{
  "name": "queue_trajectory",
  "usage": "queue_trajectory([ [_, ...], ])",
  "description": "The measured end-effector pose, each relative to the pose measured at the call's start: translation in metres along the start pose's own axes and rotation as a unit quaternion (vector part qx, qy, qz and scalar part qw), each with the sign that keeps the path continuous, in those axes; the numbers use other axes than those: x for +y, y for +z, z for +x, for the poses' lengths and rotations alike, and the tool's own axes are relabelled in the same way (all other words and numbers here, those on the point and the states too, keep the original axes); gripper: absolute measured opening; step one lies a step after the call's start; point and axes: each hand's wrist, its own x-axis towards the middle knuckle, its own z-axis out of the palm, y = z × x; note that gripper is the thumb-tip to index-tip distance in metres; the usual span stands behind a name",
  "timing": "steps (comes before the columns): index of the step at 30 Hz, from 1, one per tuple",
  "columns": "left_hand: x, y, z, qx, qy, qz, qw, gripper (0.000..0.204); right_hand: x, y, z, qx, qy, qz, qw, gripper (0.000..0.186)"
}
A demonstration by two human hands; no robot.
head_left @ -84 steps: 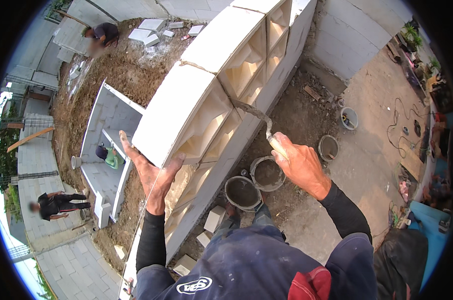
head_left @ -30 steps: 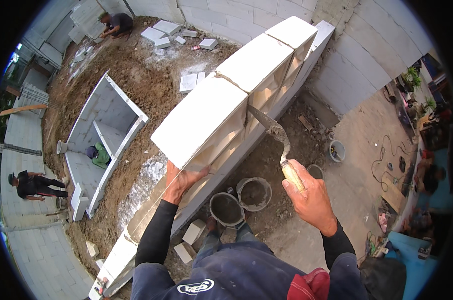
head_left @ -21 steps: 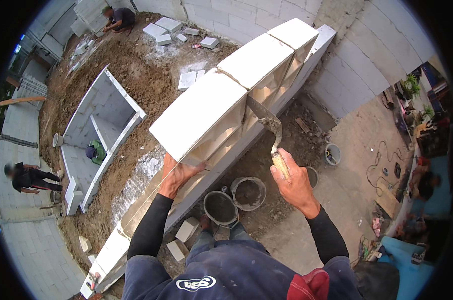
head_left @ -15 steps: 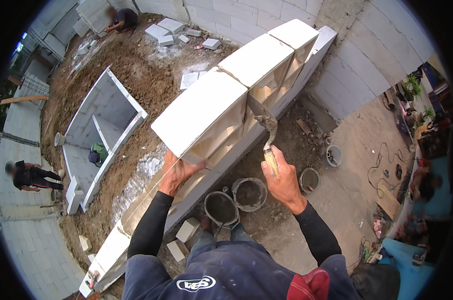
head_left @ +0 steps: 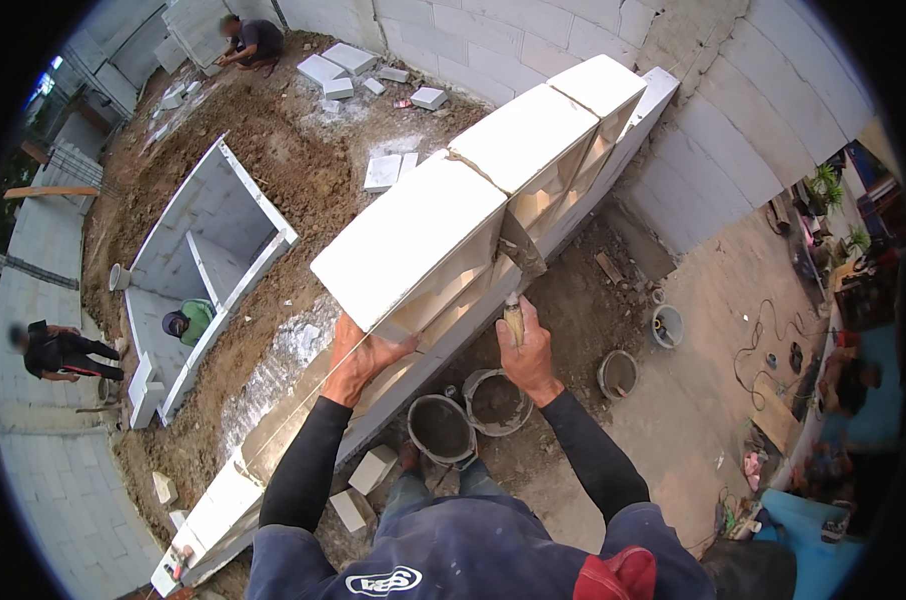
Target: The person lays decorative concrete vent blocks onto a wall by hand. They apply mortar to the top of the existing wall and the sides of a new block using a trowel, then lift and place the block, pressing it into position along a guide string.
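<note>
A long white block (head_left: 413,235) lies at the near end of the upper row on a block wall. My left hand (head_left: 361,362) grips its near lower end, thumb stretched along the near side, the other fingers partly hidden. In my right hand (head_left: 529,352) is the handle of a trowel (head_left: 521,250), fingers wrapped round it. The mortar-smeared blade lies against the near face, at the joint between this block and the following one (head_left: 523,135). A thin string runs along the wall's far side, past my left hand.
Mortar buckets (head_left: 441,428) stand by my feet, beside loose block pieces (head_left: 373,468). Across the wall are dug soil (head_left: 273,120) and a block-walled pit (head_left: 235,270) with a person in green (head_left: 195,320) inside. Another person (head_left: 253,42) crouches far left; one more (head_left: 68,350) stands left. A cable lies right.
My right hand has moved left, and the trowel blade has come lower and turned along the joint. The left hand stays at the block's end. In the pit, the person has raised their head.
</note>
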Motion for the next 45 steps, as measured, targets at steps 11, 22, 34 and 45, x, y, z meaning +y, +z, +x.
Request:
queue_trajectory([
  [11,0.012,-0.007,-0.003,0.024,0.024,0.015,0.999,0.064,-0.045,-0.024,0.004,-0.032,0.051,0.019,0.998,0.045],
  [22,-0.001,0.0,-0.009,-0.007,-0.021,-0.035,0.999,0.072,-0.071,-0.074,0.012,-0.09,0.062,-0.026,0.994,0.041],
  [34,0.001,-0.015,-0.003,-0.017,0.029,0.045,0.998,0.086,-0.033,-0.094,-0.108,-0.134,0.161,-0.127,0.969,0.038],
  [45,0.007,-0.027,0.008,0.021,0.061,-0.146,0.987,0.133,-0.063,-0.035,-0.147,-0.051,0.171,-0.083,0.98,0.03],
])
